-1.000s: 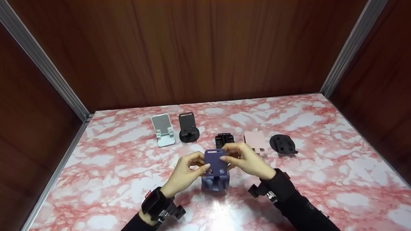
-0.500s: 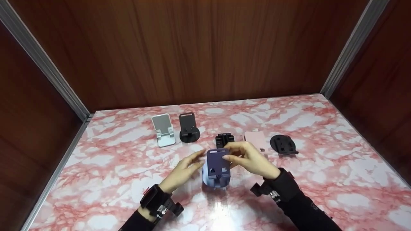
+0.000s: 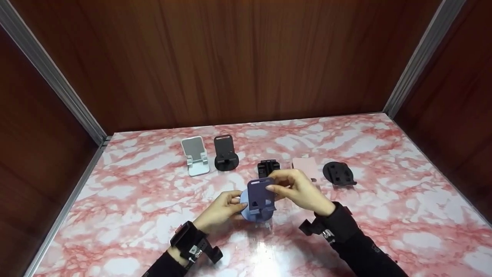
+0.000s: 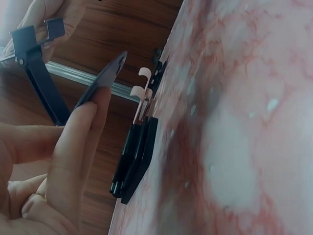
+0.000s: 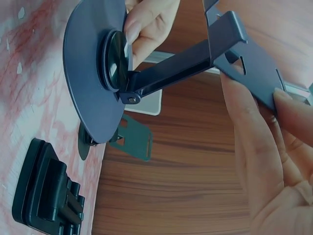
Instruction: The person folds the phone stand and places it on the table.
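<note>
A purple-blue phone stand [image 3: 258, 196] is between my two hands in the head view. My left hand [image 3: 220, 209] pinches the left edge of its round base, thumb on top and fingers beneath. My right hand [image 3: 299, 190] grips the right edge of the slotted back plate [image 5: 261, 73] between thumb and fingers. In the right wrist view, the hinged arm [image 5: 171, 68] slants out from a dark disc on the base [image 5: 78, 63] to the plate. The base is tilted and raised off the table in both wrist views.
Behind stand a white phone stand [image 3: 195, 154] and a black one [image 3: 225, 152] with a round base. A folded black stand [image 3: 268, 167], a pink one [image 3: 305, 168] partly behind my right hand, and a folded black round stand [image 3: 339, 173] lie on the marbled table [image 3: 146, 227].
My left hand has let go of the back plate, drawn away leftward, and taken hold of the round base. The base has shifted left under the plate. My right hand keeps its grip.
</note>
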`<state>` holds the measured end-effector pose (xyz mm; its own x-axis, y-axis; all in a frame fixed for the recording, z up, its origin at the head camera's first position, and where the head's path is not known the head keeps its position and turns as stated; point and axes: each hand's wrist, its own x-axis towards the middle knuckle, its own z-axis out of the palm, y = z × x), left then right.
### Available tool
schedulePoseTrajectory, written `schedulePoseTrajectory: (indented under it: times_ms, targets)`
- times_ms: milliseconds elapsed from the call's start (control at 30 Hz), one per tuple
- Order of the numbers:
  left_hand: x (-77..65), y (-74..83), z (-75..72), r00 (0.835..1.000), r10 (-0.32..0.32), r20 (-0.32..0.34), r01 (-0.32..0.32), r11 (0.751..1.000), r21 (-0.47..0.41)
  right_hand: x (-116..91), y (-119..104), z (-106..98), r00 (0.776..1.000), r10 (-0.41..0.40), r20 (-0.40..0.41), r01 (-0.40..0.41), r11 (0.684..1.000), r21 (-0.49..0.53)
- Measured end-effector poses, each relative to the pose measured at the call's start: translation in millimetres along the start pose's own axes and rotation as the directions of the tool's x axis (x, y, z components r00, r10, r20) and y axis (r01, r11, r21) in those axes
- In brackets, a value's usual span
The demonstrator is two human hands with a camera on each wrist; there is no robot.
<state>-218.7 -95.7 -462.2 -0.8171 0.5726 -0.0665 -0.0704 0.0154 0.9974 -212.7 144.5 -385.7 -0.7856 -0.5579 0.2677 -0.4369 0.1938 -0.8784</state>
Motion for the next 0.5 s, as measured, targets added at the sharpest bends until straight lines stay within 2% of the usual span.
schedulePoseTrajectory:
  times_ms: [100, 267, 500]
  targets:
    - [-0.5, 1.3, 2.5, 1.0, -0.005, -0.028, 0.005, 1.0, -0.019, -0.1, -0.8, 0.2, 0.999, 0.021, -0.031, -0.021, 1.0, 0.006]
    - [-1.2, 1.9, 3.4, 0.998, -0.001, -0.064, 0.001, 1.0, 0.002, -0.2, -1.4, 1.1, 0.997, 0.056, -0.045, -0.055, 0.998, 0.041]
    - [-0.2, -0.3, 3.1, 0.999, -0.002, -0.053, 0.0, 1.0, -0.024, -0.1, -4.1, 2.2, 0.995, 0.092, -0.037, -0.09, 0.994, 0.06]
